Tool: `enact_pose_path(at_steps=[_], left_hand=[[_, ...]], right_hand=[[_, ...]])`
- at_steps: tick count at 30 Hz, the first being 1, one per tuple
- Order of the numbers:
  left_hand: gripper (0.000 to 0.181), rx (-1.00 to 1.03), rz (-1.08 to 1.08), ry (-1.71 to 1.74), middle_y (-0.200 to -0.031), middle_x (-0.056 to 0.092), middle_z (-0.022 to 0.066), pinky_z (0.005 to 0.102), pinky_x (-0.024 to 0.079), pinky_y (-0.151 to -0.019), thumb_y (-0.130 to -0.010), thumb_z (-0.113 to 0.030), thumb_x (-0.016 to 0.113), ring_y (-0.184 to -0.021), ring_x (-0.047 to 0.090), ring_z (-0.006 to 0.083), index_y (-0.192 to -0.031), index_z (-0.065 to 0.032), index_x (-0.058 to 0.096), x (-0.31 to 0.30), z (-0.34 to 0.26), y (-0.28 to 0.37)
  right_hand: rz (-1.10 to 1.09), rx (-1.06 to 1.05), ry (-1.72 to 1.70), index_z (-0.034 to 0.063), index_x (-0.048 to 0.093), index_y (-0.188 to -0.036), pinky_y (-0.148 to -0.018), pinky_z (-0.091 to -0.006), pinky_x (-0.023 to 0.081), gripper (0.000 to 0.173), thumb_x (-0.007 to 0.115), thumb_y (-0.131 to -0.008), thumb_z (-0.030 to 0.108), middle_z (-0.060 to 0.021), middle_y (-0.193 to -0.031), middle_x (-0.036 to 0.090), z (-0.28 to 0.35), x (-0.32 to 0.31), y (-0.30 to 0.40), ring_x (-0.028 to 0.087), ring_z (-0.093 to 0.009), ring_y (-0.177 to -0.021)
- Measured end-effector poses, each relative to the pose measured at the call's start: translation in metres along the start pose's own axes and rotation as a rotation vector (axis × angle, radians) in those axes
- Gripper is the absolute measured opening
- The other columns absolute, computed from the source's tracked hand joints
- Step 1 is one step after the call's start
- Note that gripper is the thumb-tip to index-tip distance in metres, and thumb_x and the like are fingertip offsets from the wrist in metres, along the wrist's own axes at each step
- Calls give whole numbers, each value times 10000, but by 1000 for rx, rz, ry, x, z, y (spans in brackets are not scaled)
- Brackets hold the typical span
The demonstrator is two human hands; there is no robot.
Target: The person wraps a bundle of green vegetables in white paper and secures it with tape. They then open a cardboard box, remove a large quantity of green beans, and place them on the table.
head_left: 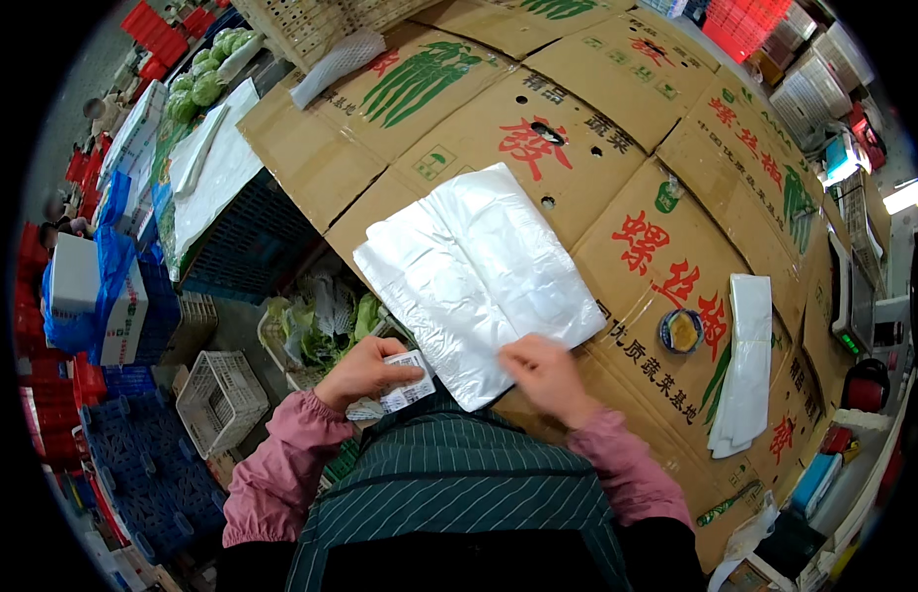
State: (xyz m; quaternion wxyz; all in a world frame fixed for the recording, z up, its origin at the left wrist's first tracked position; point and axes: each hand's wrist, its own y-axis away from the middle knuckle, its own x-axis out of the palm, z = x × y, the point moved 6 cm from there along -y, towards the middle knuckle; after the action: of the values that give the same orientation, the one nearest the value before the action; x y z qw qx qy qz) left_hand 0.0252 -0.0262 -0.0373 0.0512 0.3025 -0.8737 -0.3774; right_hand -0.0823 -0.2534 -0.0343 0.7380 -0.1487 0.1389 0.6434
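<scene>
My left hand (pixel 366 374) grips a small stack of white printed labels (pixel 409 382) between thumb and fingers, at the near left edge of a cardboard-covered table (pixel 614 385). A stack of white plastic bags (pixel 481 274) lies flat on the cardboard in front of me. Over the near right edge of this stack is my right hand (pixel 544 374), blurred, its fingers curled. Whether it pinches anything cannot be told. To the right, a round tin or roll (pixel 681 331) lies beside a folded bundle of white bags (pixel 743 362).
A white plastic crate (pixel 289 22) stands at the table's far edge, with foam netting (pixel 337 68) beside it. A scale (pixel 851 296) is at the far right. Leafy vegetables (pixel 307 325) fill a crate below the left edge. A green-handled tool (pixel 729 503) lies near right.
</scene>
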Motion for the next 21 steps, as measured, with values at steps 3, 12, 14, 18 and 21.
enact_pose_path(at_steps=[3,12,14,18,21], left_hand=[[160,105,-1,-13,-724,661,3,224,442,-586,-798,-112,696,-643,566,63,-905,7,707,10,-19,-7],[485,63,-273,-611,-629,619,178,338,478,-569,-699,-446,733,-596,626,217,-770,31,680,28,-28,-57],[428,86,-282,-757,-649,642,127,311,478,-566,-721,-393,748,-591,619,177,-800,22,686,23,-31,-43],[269,108,-5,-138,-667,641,13,260,422,-521,-780,-230,741,-592,559,78,-825,30,688,4,-7,-5],[190,27,25,55,-691,643,-7,238,421,-530,-812,-163,718,-594,545,59,-881,13,704,-3,2,5]], right_hand=[[-386,130,-31,-14,657,-933,-610,-271,475,116,616,-866,71,-90,-822,631,-6,-70,-1,596,-156,-691],[73,-141,279,90,605,-888,-660,-346,492,198,700,-779,225,-61,-860,601,27,33,-3,608,-264,-809],[93,-160,357,100,605,-851,-658,-365,492,166,694,-781,221,-57,-844,595,19,42,-2,605,-268,-807],[86,-80,223,81,656,-859,-639,-367,489,132,650,-819,207,-72,-805,610,11,36,1,609,-294,-769],[-62,17,25,31,670,-924,-621,-282,472,134,633,-859,142,-78,-787,627,-3,-2,1,603,-194,-698]])
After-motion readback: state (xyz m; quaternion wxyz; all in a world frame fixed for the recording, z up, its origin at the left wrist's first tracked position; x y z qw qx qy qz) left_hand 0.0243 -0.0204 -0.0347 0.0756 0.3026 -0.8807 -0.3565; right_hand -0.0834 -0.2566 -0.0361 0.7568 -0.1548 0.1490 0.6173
